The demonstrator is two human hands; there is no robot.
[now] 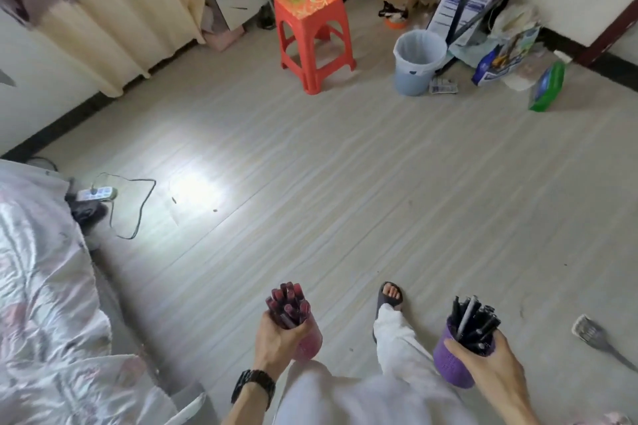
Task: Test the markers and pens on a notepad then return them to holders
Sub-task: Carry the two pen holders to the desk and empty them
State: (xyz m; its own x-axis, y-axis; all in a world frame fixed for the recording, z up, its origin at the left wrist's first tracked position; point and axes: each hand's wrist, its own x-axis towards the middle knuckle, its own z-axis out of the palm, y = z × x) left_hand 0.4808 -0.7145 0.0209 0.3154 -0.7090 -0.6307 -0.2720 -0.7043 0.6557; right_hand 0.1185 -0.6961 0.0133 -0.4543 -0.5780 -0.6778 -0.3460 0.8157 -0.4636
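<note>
Head view: a bed (41, 286) edged the left of the floor (310, 183). The left hand (276, 338) gripped a pink holder (309, 345) near its rim, fingers curled round it, probably to keep the dark red markers (288, 304) bunched upright while carried. Further right, a purple holder (448, 366) of black pens (476, 324) sat in the right hand (490, 362), thumb across its front wall, likewise held level so nothing spilled. No notepad showed; both sets seemed in transit towards some worktop, testing not yet begun.
</note>
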